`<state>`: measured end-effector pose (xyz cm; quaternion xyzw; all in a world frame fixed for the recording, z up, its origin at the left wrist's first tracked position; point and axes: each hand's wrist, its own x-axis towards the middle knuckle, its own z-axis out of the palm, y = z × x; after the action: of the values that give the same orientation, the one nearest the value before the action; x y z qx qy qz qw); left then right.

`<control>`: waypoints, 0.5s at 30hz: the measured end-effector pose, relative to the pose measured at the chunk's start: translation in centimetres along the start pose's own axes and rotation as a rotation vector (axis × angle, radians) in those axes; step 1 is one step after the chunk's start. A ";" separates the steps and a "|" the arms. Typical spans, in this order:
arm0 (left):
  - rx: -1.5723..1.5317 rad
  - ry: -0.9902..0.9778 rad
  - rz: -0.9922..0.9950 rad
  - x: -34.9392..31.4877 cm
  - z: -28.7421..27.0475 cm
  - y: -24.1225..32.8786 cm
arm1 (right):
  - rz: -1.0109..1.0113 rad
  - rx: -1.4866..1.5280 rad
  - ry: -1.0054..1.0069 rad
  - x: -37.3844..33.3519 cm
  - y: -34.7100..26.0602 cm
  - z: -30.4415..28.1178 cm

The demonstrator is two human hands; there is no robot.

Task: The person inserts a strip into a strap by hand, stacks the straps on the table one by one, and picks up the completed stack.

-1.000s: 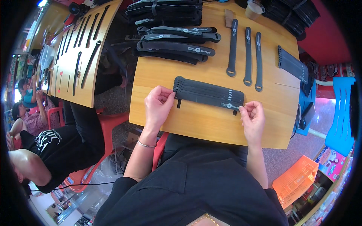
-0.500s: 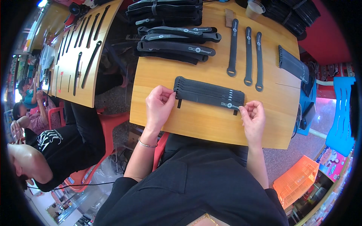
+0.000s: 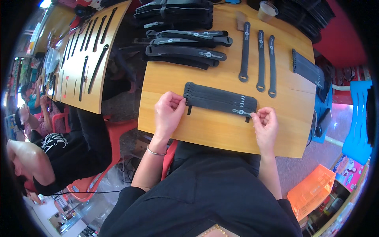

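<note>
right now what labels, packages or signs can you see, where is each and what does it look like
Strap label: small pale print patch on the black strap bundle between the left hand and right hand.
Labels on stacked straps: pale marks on black straps at the table's far side.
Colourful box: lower right on the floor, pink and blue printed panel.
Orange crate: lower right, slanted plastic bin, no visible label.

A light wooden table (image 3: 221,132) carries a flat row of overlapping black straps (image 3: 219,100) near its front edge, three separate black straps (image 3: 258,59) laid parallel farther back, a pile of wider black straps (image 3: 185,49), and a small clear plastic cup (image 3: 267,9).
</note>
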<state>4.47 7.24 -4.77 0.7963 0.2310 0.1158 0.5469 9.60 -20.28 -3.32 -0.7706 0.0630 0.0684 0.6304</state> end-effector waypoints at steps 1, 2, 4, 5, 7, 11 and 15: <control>0.014 0.002 0.021 0.0 0.0 -0.2 | -0.003 0.005 -0.009 0.0 0.1 0.0; 0.019 0.012 0.021 0.0 0.0 -0.4 | 0.004 -0.014 -0.004 0.0 0.1 -0.1; 0.024 -0.003 0.075 0.0 0.1 -0.7 | 0.010 -0.033 -0.001 -0.1 0.4 -0.3; 0.027 0.005 0.074 -0.1 0.1 -0.7 | 0.007 -0.031 -0.009 -0.1 0.4 -0.3; 0.015 -0.008 0.077 -0.1 0.1 -0.7 | 0.012 -0.028 -0.006 -0.1 0.3 -0.3; -0.001 -0.021 0.059 -0.1 0.2 -0.6 | 0.026 -0.043 -0.007 -0.2 0.1 -0.4; -0.014 -0.008 0.044 -0.1 0.2 -0.6 | 0.025 -0.044 -0.002 -0.1 0.5 -0.3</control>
<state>4.30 7.17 -5.39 0.7980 0.2102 0.1262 0.5506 9.44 -20.69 -3.74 -0.7835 0.0707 0.0783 0.6124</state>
